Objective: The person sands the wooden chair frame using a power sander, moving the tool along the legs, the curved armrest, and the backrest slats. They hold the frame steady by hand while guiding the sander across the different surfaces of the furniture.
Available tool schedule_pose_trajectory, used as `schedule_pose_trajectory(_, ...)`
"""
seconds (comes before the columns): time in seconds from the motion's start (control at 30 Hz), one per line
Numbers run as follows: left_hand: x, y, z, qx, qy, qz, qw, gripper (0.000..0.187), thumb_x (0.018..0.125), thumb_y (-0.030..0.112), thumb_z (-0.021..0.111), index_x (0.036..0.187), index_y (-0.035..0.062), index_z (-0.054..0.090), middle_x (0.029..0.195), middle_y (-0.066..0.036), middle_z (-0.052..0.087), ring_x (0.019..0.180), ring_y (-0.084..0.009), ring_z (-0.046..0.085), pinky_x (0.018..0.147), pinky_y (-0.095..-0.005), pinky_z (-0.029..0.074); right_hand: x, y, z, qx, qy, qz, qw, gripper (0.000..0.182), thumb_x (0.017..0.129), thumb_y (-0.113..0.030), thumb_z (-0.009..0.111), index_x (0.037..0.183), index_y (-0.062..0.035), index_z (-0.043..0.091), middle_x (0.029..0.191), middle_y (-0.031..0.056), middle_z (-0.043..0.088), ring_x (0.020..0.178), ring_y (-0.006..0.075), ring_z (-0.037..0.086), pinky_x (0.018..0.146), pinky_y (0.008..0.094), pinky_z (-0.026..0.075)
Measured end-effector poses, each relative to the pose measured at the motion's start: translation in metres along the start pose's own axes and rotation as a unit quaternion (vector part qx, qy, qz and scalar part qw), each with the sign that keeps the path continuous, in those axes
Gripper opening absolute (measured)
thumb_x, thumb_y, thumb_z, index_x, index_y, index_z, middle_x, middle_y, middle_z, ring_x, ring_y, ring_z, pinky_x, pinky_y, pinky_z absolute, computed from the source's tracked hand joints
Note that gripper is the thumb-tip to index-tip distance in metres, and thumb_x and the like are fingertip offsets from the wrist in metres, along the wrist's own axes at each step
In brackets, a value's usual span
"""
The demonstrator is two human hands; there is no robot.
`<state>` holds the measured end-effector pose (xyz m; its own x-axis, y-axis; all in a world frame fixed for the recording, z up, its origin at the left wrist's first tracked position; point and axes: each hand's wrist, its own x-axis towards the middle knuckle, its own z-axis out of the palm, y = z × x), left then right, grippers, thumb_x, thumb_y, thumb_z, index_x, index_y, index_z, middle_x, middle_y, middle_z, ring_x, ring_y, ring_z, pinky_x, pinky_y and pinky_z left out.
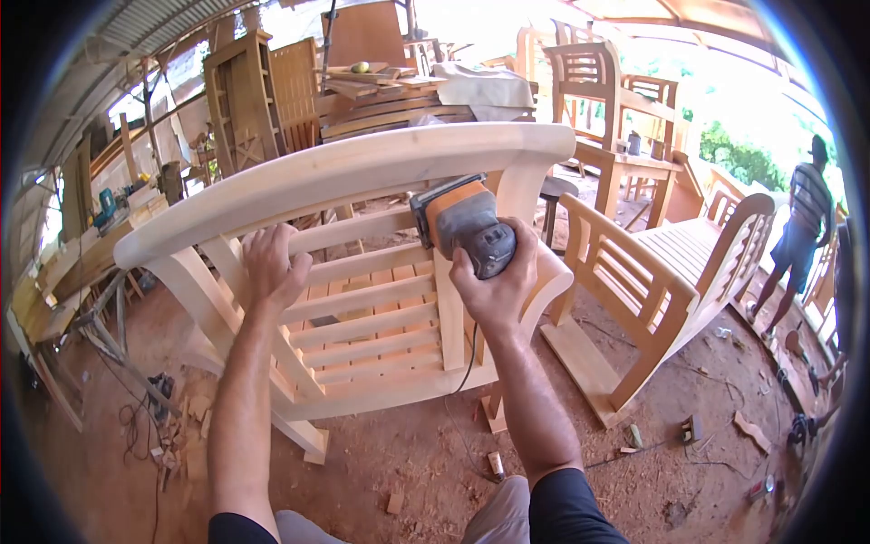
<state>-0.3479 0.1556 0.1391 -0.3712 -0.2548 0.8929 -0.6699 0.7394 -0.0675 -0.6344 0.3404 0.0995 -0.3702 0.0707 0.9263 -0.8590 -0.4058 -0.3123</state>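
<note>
A pale, unpainted wooden bench frame (362,163) with a curved top rail and slats spans the middle of the view. My right hand (497,281) is wrapped round the rounded grey end of an orange and grey electric sander (464,219). The sander is tilted, its flat pad side toward the frame's upright below the top rail, and a dark cord hangs from it. On the left, my left hand (274,263) has its fingers curled over the end of a slat near the left upright; the fingertips are partly hidden.
A second slatted bench (634,272) stands at the right, with a person (802,222) beyond it. Stacked chairs (598,118) and piled planks (399,104) are behind. A workbench (68,263) is at the left. Cords and wood scraps lie on the dirt floor (362,480).
</note>
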Motion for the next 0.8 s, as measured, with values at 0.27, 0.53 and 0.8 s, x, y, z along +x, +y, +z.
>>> schedule_pose_trajectory(0.27,0.001,0.000,0.004,-0.017,0.022,0.009,1.000,0.029,0.075,0.021,0.061,0.100,0.0071,0.060,0.098,-0.013,0.065,0.099,-0.0363,0.058,0.102,-0.0528,0.037,0.020,0.015,-0.014,0.086,-0.053,0.122,0.987,0.061,0.070,-0.018,0.084,0.124,-0.0025,0.058,0.104,0.0146,0.064,0.096,0.0278,0.065,0.089,0.0420,0.054)
schedule_pose_trajectory(0.53,0.002,0.000,0.003,0.010,-0.010,-0.003,1.000,0.033,0.075,0.023,0.062,0.103,0.0075,0.060,0.102,-0.013,0.066,0.106,-0.0348,0.059,0.095,-0.0498,0.040,0.038,0.017,-0.023,0.137,-0.081,0.131,0.978,0.064,0.071,-0.024,0.083,0.126,-0.0011,0.059,0.102,0.0124,0.068,0.094,0.0219,0.067,0.088,0.0373,0.055)
schedule_pose_trajectory(0.8,0.002,-0.001,0.006,0.010,-0.006,-0.010,1.000,0.031,0.076,0.024,0.062,0.102,0.0075,0.060,0.101,-0.013,0.066,0.102,-0.0350,0.059,0.095,-0.0497,0.040,0.045,0.032,-0.030,0.169,-0.121,0.293,0.933,0.063,0.074,-0.029,0.082,0.125,0.0013,0.060,0.095,0.0112,0.069,0.081,0.0179,0.067,0.072,0.0335,0.057)
